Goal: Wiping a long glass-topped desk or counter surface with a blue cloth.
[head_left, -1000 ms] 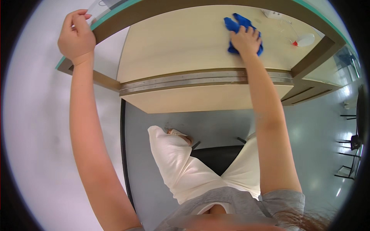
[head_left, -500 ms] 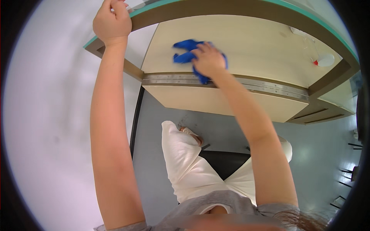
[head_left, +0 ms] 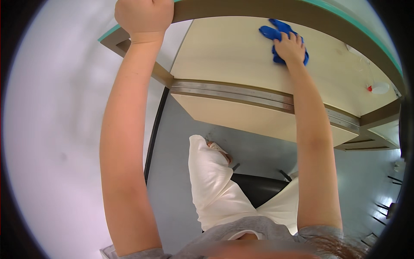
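Observation:
My right hand (head_left: 291, 48) lies on a bunched blue cloth (head_left: 270, 33), pressing it against the cream panel (head_left: 233, 52) inside a cabinet with a brown frame. The fingers are bent over the cloth, and part of it sticks out to the left of the hand. My left hand (head_left: 144, 16) is closed in a fist at the upper left, against the brown frame (head_left: 207, 9). Its fingertips are cut off by the picture's top edge, so what they hold cannot be made out.
A metal track (head_left: 233, 91) runs along the panel's near edge, above a cream front board (head_left: 233, 113). At the right of the panel lies a white bottle (head_left: 380, 88) with a red tip. A white wall (head_left: 64, 129) stands on the left. Below me is a black seat (head_left: 258, 187).
My right hand has slid the blue cloth to the right and farther back across the panel. My left hand stays at the frame, now higher in the picture as the view has shifted.

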